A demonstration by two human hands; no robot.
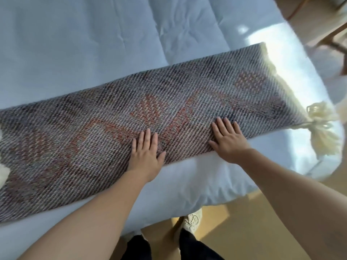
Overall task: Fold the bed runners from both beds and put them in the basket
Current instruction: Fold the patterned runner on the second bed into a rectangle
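A grey woven bed runner (90, 132) with a red-orange pattern lies flat across the foot of the white bed (75, 44), slanting from lower left to upper right. Cream tassels (323, 128) hang at its right end. My left hand (145, 154) lies flat on the runner near its front edge, fingers straight. Palm down, my right hand (228, 139) rests on the runner to the right of the left hand, fingers spread. No basket is in view.
The bed's near edge (197, 184) runs just in front of my legs and shoes (191, 220). Wooden floor (253, 222) shows below and to the right. Wooden furniture legs (330, 38) stand at the upper right, beyond the bed corner.
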